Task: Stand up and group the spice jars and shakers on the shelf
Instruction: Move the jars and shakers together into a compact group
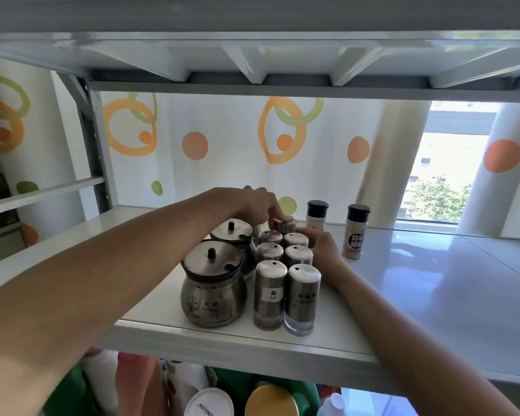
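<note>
The left hand [257, 205] pinched the rearmost steel shaker [285, 226], the right hand [323, 249] pressed the packed steel shakers [297, 255], its grip unclear; one nudge could have toppled them.

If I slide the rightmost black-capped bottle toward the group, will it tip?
The rightmost black-capped bottle is tall and narrow, so a high push would probably tip it. The shelf looks glossy, so a low push should slide it. It seems plastic, likely light.

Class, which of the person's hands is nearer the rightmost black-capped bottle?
Right. The right hand sits just left of the bottle, beside the shakers; the left hand grips the rear shaker, farther left.
</note>
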Motion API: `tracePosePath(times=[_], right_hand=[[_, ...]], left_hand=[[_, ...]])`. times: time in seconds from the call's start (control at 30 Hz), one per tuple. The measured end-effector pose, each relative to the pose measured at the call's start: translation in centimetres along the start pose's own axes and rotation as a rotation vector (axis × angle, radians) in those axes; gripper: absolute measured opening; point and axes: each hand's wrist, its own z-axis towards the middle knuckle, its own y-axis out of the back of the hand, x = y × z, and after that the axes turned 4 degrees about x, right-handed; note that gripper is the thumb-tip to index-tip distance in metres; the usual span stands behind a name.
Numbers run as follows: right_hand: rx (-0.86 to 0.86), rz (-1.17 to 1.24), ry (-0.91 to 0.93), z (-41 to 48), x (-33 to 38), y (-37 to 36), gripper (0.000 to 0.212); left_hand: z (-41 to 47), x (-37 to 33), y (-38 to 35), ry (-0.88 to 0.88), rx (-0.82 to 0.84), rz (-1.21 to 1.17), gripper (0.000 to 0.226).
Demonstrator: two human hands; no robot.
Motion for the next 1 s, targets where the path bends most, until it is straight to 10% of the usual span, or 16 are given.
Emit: tracePosePath(times=[1.0], right_hand=[[0.172,0.109,-0.043,-0.5,1.1,0.0,0.045]], left_hand=[[-1.7,1.6,0.6,0.031,-0.056,-0.122,0.070]])
